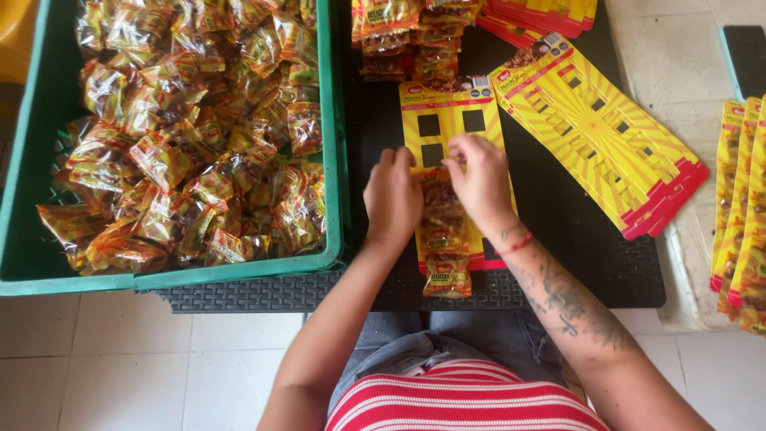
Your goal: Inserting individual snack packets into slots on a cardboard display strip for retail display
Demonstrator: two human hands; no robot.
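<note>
A yellow display card (452, 121) with square cut-outs lies on a black perforated mat (558, 223) in front of me. Small clear snack packets (444, 231) hang in a column down its lower half. My left hand (392, 197) and my right hand (480, 181) meet over the card's middle, fingers pinching a packet against a cut-out. The packet under my fingers is mostly hidden. One more packet (447, 277) hangs past the card's lower edge.
A green crate (339, 160) full of loose snack packets (199, 136) stands at the left. A stack of empty yellow cards (598, 132) lies at the right of the mat, filled cards (742, 215) at the far right, more filled ones (399, 36) at the top.
</note>
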